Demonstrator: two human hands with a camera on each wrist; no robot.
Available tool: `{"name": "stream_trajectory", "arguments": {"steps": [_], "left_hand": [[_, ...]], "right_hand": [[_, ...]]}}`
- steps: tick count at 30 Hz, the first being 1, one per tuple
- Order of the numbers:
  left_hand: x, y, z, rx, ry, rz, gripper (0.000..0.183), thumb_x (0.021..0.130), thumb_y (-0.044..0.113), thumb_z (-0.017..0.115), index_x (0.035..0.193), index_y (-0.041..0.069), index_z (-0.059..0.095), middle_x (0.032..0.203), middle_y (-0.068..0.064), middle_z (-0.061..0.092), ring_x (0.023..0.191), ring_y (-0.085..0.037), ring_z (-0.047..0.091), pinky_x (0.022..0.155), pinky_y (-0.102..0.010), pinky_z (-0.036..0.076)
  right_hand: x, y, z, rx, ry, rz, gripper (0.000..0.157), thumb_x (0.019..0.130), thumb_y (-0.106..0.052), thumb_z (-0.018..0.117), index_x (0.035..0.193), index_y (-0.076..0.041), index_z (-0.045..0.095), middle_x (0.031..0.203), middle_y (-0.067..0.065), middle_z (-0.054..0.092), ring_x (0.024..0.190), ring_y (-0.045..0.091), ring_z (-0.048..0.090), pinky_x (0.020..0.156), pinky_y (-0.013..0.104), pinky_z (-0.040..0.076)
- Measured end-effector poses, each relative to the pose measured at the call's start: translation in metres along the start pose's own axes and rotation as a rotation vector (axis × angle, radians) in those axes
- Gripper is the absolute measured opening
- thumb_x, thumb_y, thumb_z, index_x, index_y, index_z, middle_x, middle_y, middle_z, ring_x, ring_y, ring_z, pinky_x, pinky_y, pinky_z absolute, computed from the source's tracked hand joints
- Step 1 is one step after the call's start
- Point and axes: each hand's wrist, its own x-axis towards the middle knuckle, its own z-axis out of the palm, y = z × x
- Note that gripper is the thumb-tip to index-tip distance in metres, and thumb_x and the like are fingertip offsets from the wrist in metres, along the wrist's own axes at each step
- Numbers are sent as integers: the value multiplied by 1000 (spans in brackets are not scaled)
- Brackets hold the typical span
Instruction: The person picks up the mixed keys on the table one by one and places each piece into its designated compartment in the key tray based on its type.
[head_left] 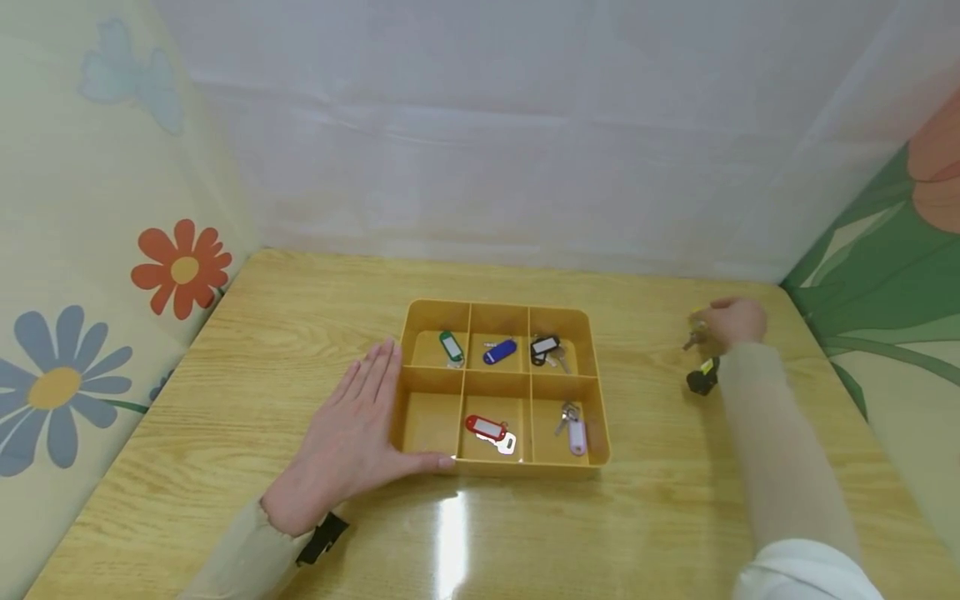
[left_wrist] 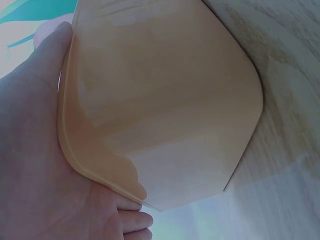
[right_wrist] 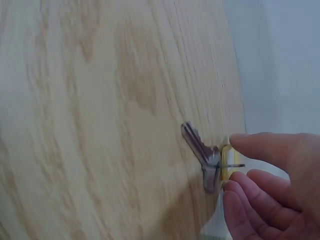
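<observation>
A yellow tray (head_left: 495, 468) with six compartments stands on the table. My left hand (head_left: 348, 437) rests along its left side and front corner, fingers straight, thumb on the front rim; the left wrist view shows the tray's outer wall (left_wrist: 165, 100) beside the palm. To the tray's right, my right hand (head_left: 738, 322) pinches a yellow key tag (right_wrist: 226, 162) with metal keys (right_wrist: 202, 152) hanging from it. Inside the tray lie a green key tag (head_left: 451, 345), a blue one (head_left: 500, 352), a black one (head_left: 545, 345), a red one (head_left: 486, 428) and a pale lilac one (head_left: 577, 437), with keys.
A black wrist strap with a yellow mark (head_left: 702, 379) is by the right sleeve. White cloth (head_left: 510, 167) hangs behind the wooden table (head_left: 315, 317), and flower-patterned panels (head_left: 67, 208) flank it. The front-left compartment (head_left: 431, 421) shows its bare floor.
</observation>
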Motion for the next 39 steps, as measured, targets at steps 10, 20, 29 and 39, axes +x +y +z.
{"name": "stream_trajectory", "arguments": {"steps": [10, 20, 29, 39], "left_hand": [[-1, 0, 0, -3, 5, 2, 146, 67, 102, 40, 161, -3, 0, 167, -18, -6, 153, -30, -5, 124, -46, 7], [1, 1, 0, -4, 7, 1, 145, 67, 102, 39, 161, -3, 2, 167, -17, -7, 153, -29, -5, 124, -46, 8], [1, 0, -3, -5, 2, 24, 143, 70, 100, 40, 160, -4, 1, 166, -19, -6, 153, -32, -3, 124, -46, 7], [0, 0, -7, -4, 14, 24, 141, 71, 99, 39, 160, -2, -4, 166, -18, -8, 153, -31, -5, 124, -45, 5]], "right_hand": [[7, 4, 5, 65, -72, -39, 57, 87, -15, 76, 132, 14, 56, 115, 31, 67, 74, 23, 71, 77, 40, 62], [12, 11, 4, -18, -77, -114, 47, 94, -25, 70, 125, 10, 64, 114, 25, 70, 83, 24, 68, 103, 53, 47], [12, 8, -2, 45, -99, -122, 52, 99, -35, 65, 129, 8, 64, 93, 9, 76, 70, 9, 67, 79, 27, 56], [9, -5, -12, 23, -99, -169, 57, 99, -40, 65, 132, 6, 63, 106, 11, 75, 75, 4, 68, 93, 35, 53]]}}
